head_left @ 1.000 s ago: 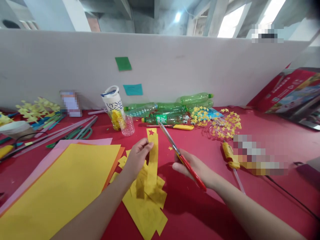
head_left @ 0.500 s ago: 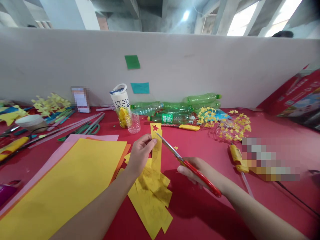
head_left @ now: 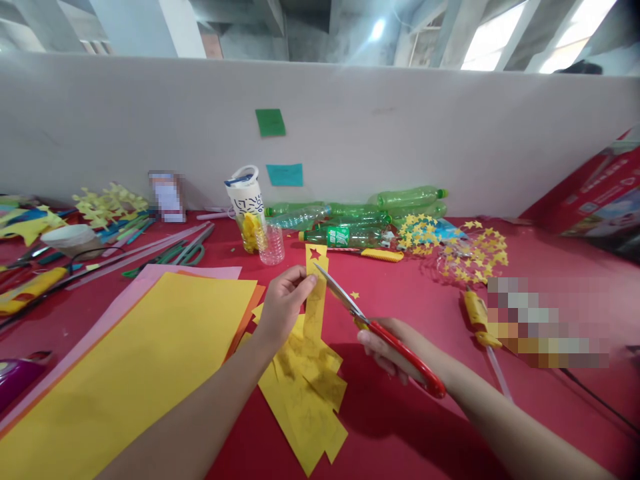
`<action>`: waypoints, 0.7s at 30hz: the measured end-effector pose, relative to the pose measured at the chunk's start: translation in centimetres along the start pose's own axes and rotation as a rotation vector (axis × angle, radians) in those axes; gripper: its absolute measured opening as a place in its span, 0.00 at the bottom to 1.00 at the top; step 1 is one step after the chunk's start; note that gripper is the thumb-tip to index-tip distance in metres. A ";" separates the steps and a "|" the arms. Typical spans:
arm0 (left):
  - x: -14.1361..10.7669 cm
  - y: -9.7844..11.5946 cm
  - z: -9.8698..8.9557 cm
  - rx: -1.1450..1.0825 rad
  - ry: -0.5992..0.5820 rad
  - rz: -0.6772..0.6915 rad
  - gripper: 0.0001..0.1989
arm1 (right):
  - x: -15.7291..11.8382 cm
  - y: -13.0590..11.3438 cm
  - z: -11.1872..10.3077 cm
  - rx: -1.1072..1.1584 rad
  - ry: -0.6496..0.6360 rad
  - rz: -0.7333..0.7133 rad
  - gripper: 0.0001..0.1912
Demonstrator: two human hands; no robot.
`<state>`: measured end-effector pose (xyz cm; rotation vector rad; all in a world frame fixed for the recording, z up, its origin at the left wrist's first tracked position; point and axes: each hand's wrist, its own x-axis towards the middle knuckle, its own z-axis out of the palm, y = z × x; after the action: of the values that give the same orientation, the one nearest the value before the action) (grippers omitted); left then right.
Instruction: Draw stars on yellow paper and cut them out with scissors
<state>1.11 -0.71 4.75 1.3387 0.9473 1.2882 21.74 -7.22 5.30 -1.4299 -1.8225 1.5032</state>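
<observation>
My left hand (head_left: 289,300) pinches a narrow yellow paper strip (head_left: 315,313), held upright, with a star-shaped hole near its top. Red-handled scissors (head_left: 405,353) are gripped in my right hand (head_left: 393,350); their blades look closed, and the tip lies at the strip just below the hole. Beneath the strip, a pile of yellow paper pieces (head_left: 310,413) with dark smudges rests on the red table (head_left: 390,427). A small yellow star (head_left: 355,295) lies right of the strip.
Large yellow sheets (head_left: 165,333) lie at left. Behind stand a white-topped cup (head_left: 247,203) and a clear cup (head_left: 271,245), beside green bottles (head_left: 350,236). A yellow cutter (head_left: 383,255), star bunches (head_left: 477,253) and a yellow glue gun (head_left: 477,313) are to the right.
The whole view has shifted slightly, so most things appear a little further right. Both hands keep their holds, and the scissor tip stays near the strip.
</observation>
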 end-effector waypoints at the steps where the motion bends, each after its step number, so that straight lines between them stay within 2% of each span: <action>1: 0.0 0.0 0.1 -0.010 0.000 -0.003 0.10 | 0.0 -0.1 0.1 0.012 0.001 0.005 0.23; 8: -0.2 0.2 0.5 -0.041 0.035 -0.034 0.10 | -0.1 -0.2 0.3 0.054 -0.002 0.046 0.24; 14: -0.1 0.0 0.4 -0.130 0.014 -0.060 0.10 | 0.0 -0.3 0.3 0.050 -0.007 0.046 0.23; 21: 0.0 -0.1 0.1 -0.131 0.011 -0.066 0.10 | 0.0 -0.1 0.2 0.021 -0.006 0.059 0.24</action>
<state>1.27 -0.70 4.67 1.1911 0.8917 1.2860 21.49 -7.29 5.31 -1.4824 -1.7779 1.5522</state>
